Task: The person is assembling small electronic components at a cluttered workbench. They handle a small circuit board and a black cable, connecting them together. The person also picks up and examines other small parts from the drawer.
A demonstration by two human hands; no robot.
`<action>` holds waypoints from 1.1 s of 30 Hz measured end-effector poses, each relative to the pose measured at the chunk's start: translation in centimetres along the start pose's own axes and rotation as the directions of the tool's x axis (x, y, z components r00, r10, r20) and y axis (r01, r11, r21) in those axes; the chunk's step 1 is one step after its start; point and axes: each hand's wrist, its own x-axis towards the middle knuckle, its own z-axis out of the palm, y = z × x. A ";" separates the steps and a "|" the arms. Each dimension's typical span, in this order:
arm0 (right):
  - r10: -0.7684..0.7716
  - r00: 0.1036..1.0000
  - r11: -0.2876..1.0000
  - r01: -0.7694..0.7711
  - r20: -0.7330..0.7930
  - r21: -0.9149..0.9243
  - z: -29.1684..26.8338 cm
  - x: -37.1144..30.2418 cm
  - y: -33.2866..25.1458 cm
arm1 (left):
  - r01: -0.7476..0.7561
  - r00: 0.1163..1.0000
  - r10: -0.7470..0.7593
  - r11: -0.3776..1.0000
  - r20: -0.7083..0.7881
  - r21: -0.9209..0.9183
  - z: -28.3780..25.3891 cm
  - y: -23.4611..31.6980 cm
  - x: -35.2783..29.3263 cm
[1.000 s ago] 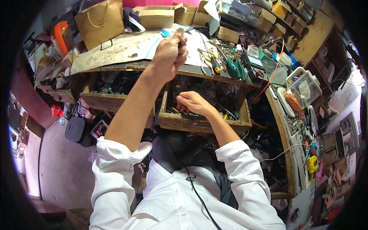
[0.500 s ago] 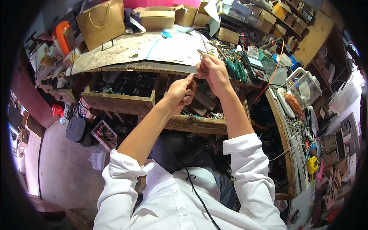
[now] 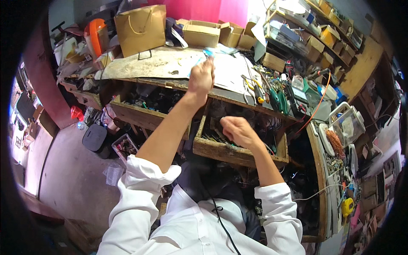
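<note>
My left hand [image 3: 201, 77] reaches over the sheet-covered workbench [image 3: 144, 63], its fingers closed and pointing away from me. A small blue thing [image 3: 207, 53] shows just past its fingertips; whether the hand holds or touches it is unclear. Over the open wooden drawer [image 3: 225, 151] my right hand [image 3: 240, 131] is bent down with curled fingers. What those fingers hold, if anything, is hidden. Inside the drawer lie small loose parts, partly covered by the hand. Pliers with yellow and dark handles [image 3: 257, 91] rest on the bench edge right of my left hand.
Another open drawer [image 3: 144, 114] full of small parts is at the left. Cardboard boxes [image 3: 202, 34] and a brown paper bag [image 3: 140, 29] stand along the back. A green-handled tool [image 3: 278, 102], an orange cable [image 3: 318, 95] and a clear plastic container [image 3: 343, 123] crowd the right.
The hands have separated: my left hand has moved forward over the bench, my right hand back and down to the drawer. The pliers now show uncovered. The view has shifted slightly.
</note>
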 end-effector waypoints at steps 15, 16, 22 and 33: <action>0.055 0.977 0.947 0.014 -0.205 0.321 -2.0 1.1 3.5 | 0.466 0.867 -0.369 0.840 0.336 -0.279 2.0 -2.2 -3.4; -0.014 0.996 0.964 0.036 -0.086 0.263 -1.1 0.8 3.8 | 0.456 0.870 -0.354 0.842 0.344 -0.287 2.1 -1.2 -2.6; 0.144 0.990 0.977 -0.144 -0.011 -0.156 -1.3 -0.1 3.7 | 0.151 0.973 -0.122 0.979 0.194 -0.140 2.6 3.3 0.5; -0.216 0.931 0.965 0.250 -0.293 0.083 -4.3 2.9 -3.7 | 0.429 0.824 -0.443 0.895 0.353 0.120 2.5 -4.6 -6.3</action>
